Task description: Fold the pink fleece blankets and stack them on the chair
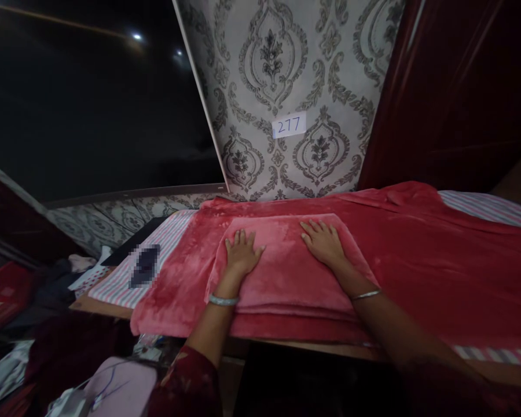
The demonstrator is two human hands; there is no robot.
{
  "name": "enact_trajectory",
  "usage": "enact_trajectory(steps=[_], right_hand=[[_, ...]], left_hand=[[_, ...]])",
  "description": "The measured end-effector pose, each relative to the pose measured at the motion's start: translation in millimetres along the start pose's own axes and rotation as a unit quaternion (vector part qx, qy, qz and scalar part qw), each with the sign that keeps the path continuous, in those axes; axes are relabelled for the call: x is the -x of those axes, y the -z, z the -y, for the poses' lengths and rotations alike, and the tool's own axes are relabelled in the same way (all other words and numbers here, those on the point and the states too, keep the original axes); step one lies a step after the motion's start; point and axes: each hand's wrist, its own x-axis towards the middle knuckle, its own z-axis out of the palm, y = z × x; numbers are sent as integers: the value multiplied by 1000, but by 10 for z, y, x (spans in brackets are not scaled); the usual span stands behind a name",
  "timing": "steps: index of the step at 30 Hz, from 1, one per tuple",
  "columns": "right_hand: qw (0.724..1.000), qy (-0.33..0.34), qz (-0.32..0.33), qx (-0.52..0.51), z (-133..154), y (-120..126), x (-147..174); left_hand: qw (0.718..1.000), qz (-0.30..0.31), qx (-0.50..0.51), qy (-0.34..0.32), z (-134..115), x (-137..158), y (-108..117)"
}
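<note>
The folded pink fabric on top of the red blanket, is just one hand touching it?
No, the left hand and the right hand both lie spread on the folded pink fabric.

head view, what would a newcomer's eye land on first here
Probably the folded pink plush cloth at the centre, lying on a wide red cloth, with the left hand and right hand spread flat on it. Next, the white label reading 277 on the patterned wall above, and the big dark screen filling the upper left.
</note>
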Motion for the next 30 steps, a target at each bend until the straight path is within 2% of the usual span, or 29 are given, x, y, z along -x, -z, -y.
enact_trajectory(steps=[5, 8, 12, 16, 18, 21, 25, 30], right_hand=[[1000, -7, 15, -12, 28, 38, 17], [999, -14, 30, -31, 33, 76, -3], [997, -24, 23, -75, -20, 202, -168], [997, -46, -17, -66, -77, 303, -371], [997, -64, -8, -45, -89, 268, -402], [998, -61, 13, -19, -112, 116, -355], [998, -56, -8, -12, -159, -58, -278], [998, -49, -22, -19, -194, -80, -278]], left_hand=[[998, 11, 16, 56, 366, 166, -26], [997, 21, 10, 67, 477, 150, 78], [999, -22, 13, 34, 373, -169, 393], [997, -36, 32, -55, 74, -691, 565], [997, -21, 33, -69, -40, -877, 508], [999, -2, 28, -41, -95, -968, 293], [999, -18, 28, -9, -29, -930, 56], [998, -11, 49, 47, 138, -989, 40]])
